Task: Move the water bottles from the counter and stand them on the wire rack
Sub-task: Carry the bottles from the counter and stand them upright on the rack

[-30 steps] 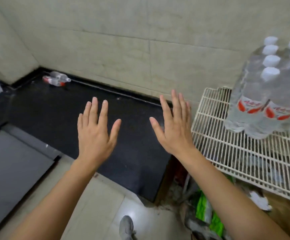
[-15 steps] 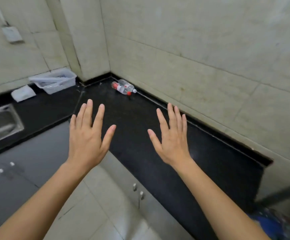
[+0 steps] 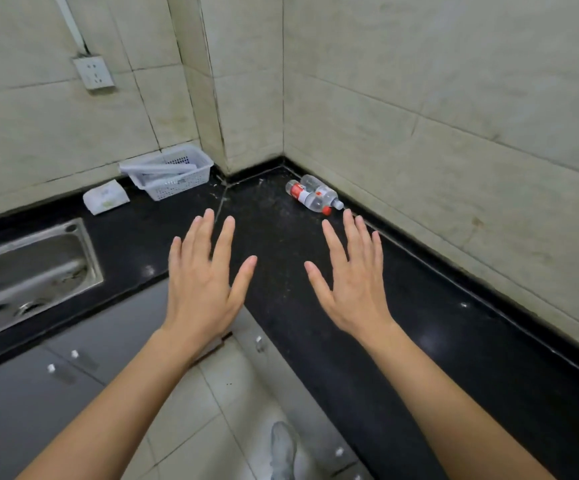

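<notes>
Two water bottles (image 3: pixel 315 195) lie on their sides on the black surface (image 3: pixel 419 323), beside the wall.
They are at 11 o'clock from the right hand (image 3: pixel 353 289). It and the left hand (image 3: pixel 205 285) hover released, fingers straight. A white basket (image 3: pixel 170 174) stands at 9 o'clock from the bottles.

left hand (image 3: pixel 205 289): bare, nails short | right hand (image 3: pixel 353 289): bare, nails short | forearms (image 3: pixel 125 393): bare to frame edge | shoe (image 3: pixel 282 452): pale grey trainer, 6 o'clock
</notes>
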`<action>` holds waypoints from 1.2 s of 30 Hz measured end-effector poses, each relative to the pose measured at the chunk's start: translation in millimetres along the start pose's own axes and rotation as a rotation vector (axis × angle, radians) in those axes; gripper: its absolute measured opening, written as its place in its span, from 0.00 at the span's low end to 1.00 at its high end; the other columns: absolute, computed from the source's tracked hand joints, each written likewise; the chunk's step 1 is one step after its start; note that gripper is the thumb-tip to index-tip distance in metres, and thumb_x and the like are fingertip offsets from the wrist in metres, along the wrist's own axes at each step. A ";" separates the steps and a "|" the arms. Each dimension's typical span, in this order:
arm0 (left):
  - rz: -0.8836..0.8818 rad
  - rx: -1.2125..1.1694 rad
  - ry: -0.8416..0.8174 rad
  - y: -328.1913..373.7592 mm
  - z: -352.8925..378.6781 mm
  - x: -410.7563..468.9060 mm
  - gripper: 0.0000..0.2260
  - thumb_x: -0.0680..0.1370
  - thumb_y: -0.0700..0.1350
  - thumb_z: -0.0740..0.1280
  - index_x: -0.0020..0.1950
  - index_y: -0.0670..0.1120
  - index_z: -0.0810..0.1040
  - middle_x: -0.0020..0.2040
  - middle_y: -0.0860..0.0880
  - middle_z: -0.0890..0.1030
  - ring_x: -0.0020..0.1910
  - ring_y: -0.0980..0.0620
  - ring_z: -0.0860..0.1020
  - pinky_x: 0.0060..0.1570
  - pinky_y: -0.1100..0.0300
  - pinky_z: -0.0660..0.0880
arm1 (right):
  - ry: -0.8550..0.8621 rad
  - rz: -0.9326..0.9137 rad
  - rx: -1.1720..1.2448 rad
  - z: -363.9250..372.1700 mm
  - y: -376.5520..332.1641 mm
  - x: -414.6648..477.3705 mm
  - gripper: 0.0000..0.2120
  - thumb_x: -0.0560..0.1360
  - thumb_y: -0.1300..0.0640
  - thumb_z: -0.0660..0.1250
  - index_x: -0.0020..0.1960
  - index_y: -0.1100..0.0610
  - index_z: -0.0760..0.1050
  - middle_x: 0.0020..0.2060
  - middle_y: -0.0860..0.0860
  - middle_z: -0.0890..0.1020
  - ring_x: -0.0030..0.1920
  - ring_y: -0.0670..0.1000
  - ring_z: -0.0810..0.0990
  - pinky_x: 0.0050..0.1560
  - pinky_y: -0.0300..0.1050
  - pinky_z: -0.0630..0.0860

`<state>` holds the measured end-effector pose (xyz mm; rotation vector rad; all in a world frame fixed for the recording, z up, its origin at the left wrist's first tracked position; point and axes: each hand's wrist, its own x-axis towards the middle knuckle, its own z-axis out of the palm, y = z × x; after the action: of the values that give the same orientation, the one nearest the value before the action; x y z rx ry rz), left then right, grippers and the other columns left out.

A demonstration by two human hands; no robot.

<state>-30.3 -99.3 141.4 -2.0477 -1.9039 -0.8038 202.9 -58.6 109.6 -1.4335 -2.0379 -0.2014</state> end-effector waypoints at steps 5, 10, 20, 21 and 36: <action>0.049 0.058 -0.062 -25.3 58.9 91.4 0.30 0.82 0.59 0.55 0.78 0.42 0.65 0.79 0.37 0.63 0.78 0.37 0.62 0.73 0.34 0.61 | -0.056 0.061 0.017 74.9 28.7 68.0 0.32 0.82 0.42 0.60 0.81 0.56 0.58 0.81 0.61 0.54 0.82 0.60 0.50 0.79 0.65 0.52; 0.143 0.168 -0.245 -42.0 119.5 176.4 0.32 0.82 0.61 0.52 0.79 0.43 0.64 0.80 0.37 0.61 0.79 0.37 0.61 0.73 0.33 0.62 | -0.185 0.166 0.011 136.2 69.4 137.7 0.33 0.81 0.42 0.60 0.81 0.57 0.59 0.81 0.61 0.57 0.81 0.62 0.54 0.77 0.67 0.56; 0.272 0.133 -0.425 -69.1 238.1 293.8 0.32 0.81 0.62 0.52 0.80 0.44 0.63 0.80 0.37 0.60 0.79 0.37 0.60 0.74 0.34 0.61 | -0.334 0.400 -0.063 203.9 139.6 200.7 0.35 0.81 0.42 0.60 0.82 0.55 0.52 0.81 0.61 0.55 0.81 0.63 0.54 0.78 0.64 0.55; 0.285 0.114 -0.439 -70.4 253.9 304.9 0.32 0.81 0.61 0.53 0.79 0.43 0.63 0.80 0.37 0.60 0.79 0.37 0.60 0.73 0.34 0.61 | -0.356 0.447 -0.060 210.5 147.0 202.1 0.35 0.82 0.42 0.59 0.82 0.55 0.51 0.81 0.60 0.53 0.81 0.63 0.52 0.79 0.63 0.54; 0.656 -0.041 -0.822 -112.2 479.8 452.5 0.32 0.78 0.50 0.70 0.78 0.40 0.63 0.78 0.35 0.62 0.78 0.35 0.61 0.72 0.32 0.62 | -0.603 1.049 0.103 326.4 194.1 258.6 0.36 0.82 0.44 0.61 0.83 0.56 0.49 0.82 0.58 0.53 0.81 0.60 0.52 0.78 0.57 0.58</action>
<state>-25.7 546.5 -33.3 -3.0458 -1.2720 0.2001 189.6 374.3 -44.0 -2.4609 -1.3577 0.8382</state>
